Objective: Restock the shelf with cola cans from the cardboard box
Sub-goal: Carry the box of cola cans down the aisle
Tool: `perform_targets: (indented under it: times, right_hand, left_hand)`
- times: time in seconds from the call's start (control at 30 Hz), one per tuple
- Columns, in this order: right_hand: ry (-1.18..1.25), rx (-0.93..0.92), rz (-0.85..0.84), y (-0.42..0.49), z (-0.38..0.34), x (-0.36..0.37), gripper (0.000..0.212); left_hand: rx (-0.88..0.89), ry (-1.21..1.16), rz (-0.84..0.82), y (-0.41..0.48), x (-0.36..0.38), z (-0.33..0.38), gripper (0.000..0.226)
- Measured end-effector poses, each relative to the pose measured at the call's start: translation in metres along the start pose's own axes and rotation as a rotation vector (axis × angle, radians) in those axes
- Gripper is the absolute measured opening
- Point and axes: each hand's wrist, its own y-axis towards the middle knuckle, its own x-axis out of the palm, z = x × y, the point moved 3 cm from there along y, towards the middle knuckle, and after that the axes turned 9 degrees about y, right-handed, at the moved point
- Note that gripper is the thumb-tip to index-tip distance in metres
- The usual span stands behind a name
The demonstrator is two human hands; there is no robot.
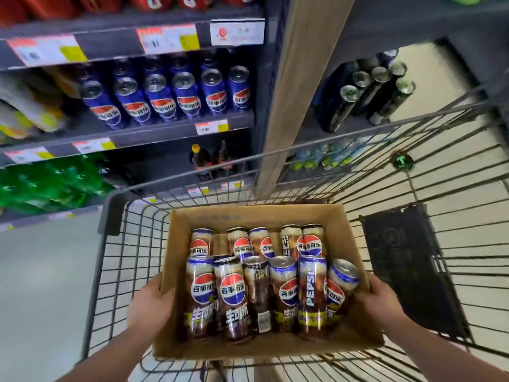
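Observation:
An open cardboard box (248,216) sits inside a wire shopping cart (115,260). In it lie several brown cola cans (230,293) with red-white-blue round logos, in two rows. My left hand (150,307) grips the box's left wall and my right hand (381,301) grips its right wall. Ahead on the left, a dark shelf (170,130) carries a row of blue cola cans (159,97) standing upright.
Price tags (168,38) line the shelf edges. Green bottles (49,183) fill the lower left shelf; dark bottles (201,161) stand beside them. A wooden post (292,86) divides the shelves. Black cans (369,92) stand on the right shelf. A black flap (407,266) lies in the cart.

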Motion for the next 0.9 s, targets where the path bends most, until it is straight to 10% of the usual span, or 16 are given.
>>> perform_targets:
  times: [0.67,0.9]
  right_hand:
    - [-0.088,0.129,0.109,0.065,0.044,0.036,0.035]
    - [-0.200,0.116,0.142,0.048,0.024,0.020,0.049]
  left_hand:
    - [-0.054,0.029,-0.028,0.022,0.054,-0.008,0.025]
    - [-0.141,-0.119,-0.046,0.006,0.051,-0.002,0.075]
